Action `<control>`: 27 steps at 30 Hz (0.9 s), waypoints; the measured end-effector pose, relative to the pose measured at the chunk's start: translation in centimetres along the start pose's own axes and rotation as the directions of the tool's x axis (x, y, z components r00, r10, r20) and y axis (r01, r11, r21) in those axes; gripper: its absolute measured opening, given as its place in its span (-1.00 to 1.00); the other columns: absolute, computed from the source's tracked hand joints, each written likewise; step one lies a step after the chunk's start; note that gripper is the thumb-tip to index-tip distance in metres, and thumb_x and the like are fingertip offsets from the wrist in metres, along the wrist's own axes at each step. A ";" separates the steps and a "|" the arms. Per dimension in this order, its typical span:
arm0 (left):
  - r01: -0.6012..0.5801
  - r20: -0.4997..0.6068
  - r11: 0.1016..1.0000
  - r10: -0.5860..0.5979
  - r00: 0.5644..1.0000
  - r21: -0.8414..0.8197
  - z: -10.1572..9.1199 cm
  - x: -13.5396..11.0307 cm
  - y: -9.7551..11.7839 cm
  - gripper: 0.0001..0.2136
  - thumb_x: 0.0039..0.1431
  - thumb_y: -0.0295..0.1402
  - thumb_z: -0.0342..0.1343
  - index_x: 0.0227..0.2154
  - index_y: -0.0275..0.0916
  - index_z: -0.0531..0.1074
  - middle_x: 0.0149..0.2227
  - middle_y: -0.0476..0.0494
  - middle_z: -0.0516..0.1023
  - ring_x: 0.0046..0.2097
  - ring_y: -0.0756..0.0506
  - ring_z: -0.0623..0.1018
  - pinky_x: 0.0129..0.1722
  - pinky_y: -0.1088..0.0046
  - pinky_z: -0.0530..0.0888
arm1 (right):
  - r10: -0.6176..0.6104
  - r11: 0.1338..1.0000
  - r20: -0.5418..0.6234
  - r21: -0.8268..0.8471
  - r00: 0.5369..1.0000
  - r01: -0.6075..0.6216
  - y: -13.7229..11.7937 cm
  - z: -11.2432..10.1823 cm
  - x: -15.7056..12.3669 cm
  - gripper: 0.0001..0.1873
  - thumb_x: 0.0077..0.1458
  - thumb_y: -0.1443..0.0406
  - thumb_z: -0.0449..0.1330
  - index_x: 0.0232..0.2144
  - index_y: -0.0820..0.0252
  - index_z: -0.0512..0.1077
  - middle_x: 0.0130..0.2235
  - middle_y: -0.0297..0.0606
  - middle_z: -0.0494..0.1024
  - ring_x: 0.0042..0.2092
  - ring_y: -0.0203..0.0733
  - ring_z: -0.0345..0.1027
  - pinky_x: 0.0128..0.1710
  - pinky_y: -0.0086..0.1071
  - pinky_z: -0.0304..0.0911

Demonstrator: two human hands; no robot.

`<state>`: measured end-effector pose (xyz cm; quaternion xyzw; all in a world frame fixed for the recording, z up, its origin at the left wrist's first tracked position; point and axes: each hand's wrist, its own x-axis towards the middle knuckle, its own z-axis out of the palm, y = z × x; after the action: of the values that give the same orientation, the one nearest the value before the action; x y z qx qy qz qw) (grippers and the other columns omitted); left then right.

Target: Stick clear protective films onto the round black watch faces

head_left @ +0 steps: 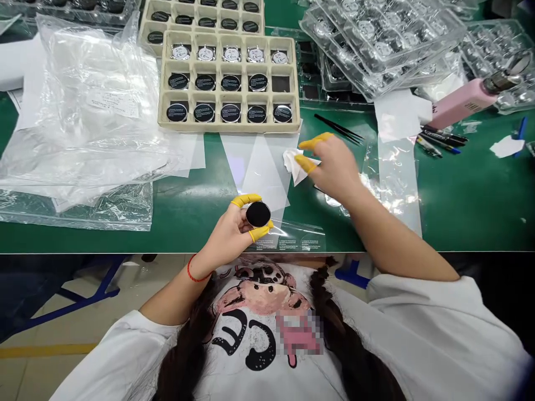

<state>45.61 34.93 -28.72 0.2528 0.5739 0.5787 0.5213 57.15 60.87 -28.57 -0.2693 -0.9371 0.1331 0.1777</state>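
Round black-faced disc with a silver rim (258, 215) in the grip of the left hand (230, 233), right hand (336, 170) well apart.
The disc lies face-up between thumb and forefinger in yellow finger covers (259, 233), near the front edge of the glossy green surface (188, 217). The right grip, parted and grasping nothing visible, stands beyond and rightward, at a crumpled white tissue (298, 175).

Green tabletop (472, 206) over pale, apparently tiled floor (62, 374), 1 yellow stripe (48, 350)
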 end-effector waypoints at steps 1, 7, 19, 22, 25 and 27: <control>-0.012 0.005 1.000 0.012 1.000 -0.012 0.0 0.0 -0.1 -0.43 0.08 -0.32 0.41 0.07 -0.19 0.23 -0.22 -0.05 0.61 -0.18 -0.05 0.67 -0.08 0.37 0.59 | -0.007 0.998 0.029 -0.067 1.000 0.009 -0.6 1.1 0.6 -0.79 0.17 0.21 0.23 -0.19 0.17 0.55 -0.19 -0.03 0.53 -0.17 0.05 0.37 -0.17 -0.07 0.31; 0.010 0.012 0.999 -0.010 1.000 -0.034 -0.1 -0.1 -0.3 -0.46 0.12 -0.31 0.38 0.08 -0.20 0.24 -0.22 -0.07 0.63 -0.14 -0.09 0.69 -0.05 0.35 0.59 | -0.354 0.935 -0.050 0.016 0.934 0.355 -3.4 1.7 -0.4 -0.73 0.30 0.36 0.02 -0.19 0.14 0.53 -0.23 -0.10 0.51 -0.17 -0.06 0.34 -0.19 -0.19 0.30; -0.158 0.073 0.981 0.151 0.986 0.112 -0.6 0.2 -1.3 -0.50 0.12 -0.42 0.30 0.10 -0.20 0.28 -0.25 -0.02 0.55 -0.29 0.01 0.54 -0.36 0.55 0.42 | -0.710 0.702 -0.110 -0.026 0.696 0.712 -9.9 -0.2 -7.1 -0.71 0.33 0.43 0.06 -0.26 0.02 0.55 -0.28 -0.34 0.56 -0.13 -0.20 0.32 0.24 -0.12 0.17; -0.141 0.081 0.989 0.136 0.987 0.053 -0.5 0.3 -1.1 -0.53 0.16 -0.37 0.30 0.08 -0.21 0.28 -0.15 -0.09 0.56 -0.19 -0.01 0.58 -0.22 0.51 0.49 | -0.690 0.723 -0.150 -0.076 0.708 0.687 -9.4 -0.5 -6.8 -0.73 0.33 0.44 0.07 -0.24 0.06 0.54 -0.28 -0.33 0.58 -0.13 -0.20 0.33 0.23 -0.12 0.19; -0.123 0.084 0.992 0.121 0.989 0.023 -0.4 0.3 -0.9 -0.51 0.15 -0.30 0.34 0.07 -0.20 0.27 -0.07 -0.14 0.57 -0.06 -0.08 0.61 -0.10 0.45 0.53 | -0.663 0.748 -0.181 -0.121 0.726 0.653 -9.1 -0.3 -6.0 -0.76 0.31 0.42 0.09 -0.26 0.07 0.53 -0.28 -0.29 0.58 -0.15 -0.16 0.33 0.19 -0.07 0.24; -0.126 0.086 0.992 0.124 0.989 0.026 -0.4 0.4 -0.8 -0.49 0.14 -0.27 0.36 0.07 -0.19 0.26 -0.06 -0.14 0.56 -0.05 -0.09 0.61 -0.12 0.44 0.54 | -0.683 0.729 -0.171 -0.121 0.710 0.673 -9.1 -0.1 -5.5 -0.75 0.31 0.42 0.09 -0.30 0.06 0.52 -0.29 -0.30 0.58 -0.15 -0.16 0.34 0.19 -0.07 0.26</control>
<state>45.40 34.91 -29.70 0.3207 0.5434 0.5900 0.5038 57.40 50.34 -26.76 0.0769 -0.9501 0.0069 0.3023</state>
